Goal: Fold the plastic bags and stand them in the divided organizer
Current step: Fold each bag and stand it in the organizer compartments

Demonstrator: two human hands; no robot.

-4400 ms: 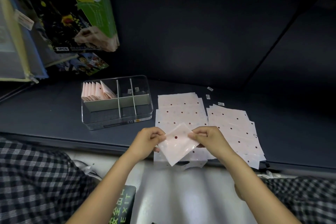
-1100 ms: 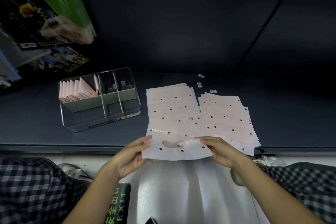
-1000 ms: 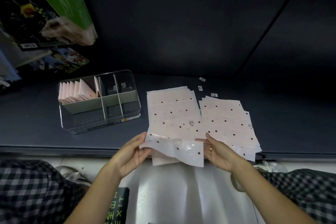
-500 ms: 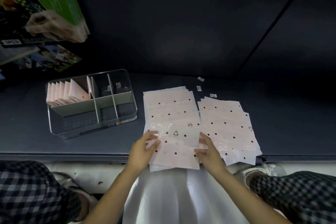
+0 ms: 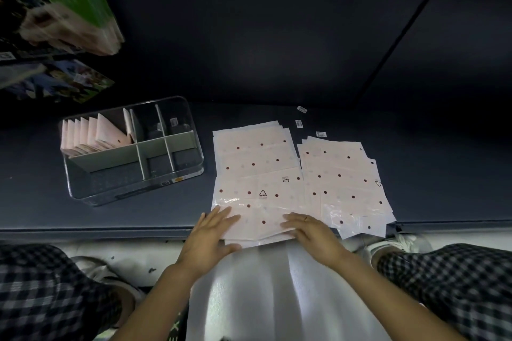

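pale pink bags (image 5: 257, 196) with dark red dots, clear organizer (image 5: 133, 171), black-and-white checked trousers (image 5: 448, 285)

A black recycling triangle with tiny print beneath it, too small to read, stands on the top plastic bag (image 5: 260, 202) of the near stack. A second triangle mark shows at the right edge of a bag in the right-hand stack (image 5: 378, 183), and a small dark mark, not legible, sits on another bag (image 5: 286, 180). Three small white stickers (image 5: 320, 134) on the dark shelf carry barcode-like print that cannot be read. At the bottom edge, the letters "EX" show on a dark sign (image 5: 176, 331) on the floor
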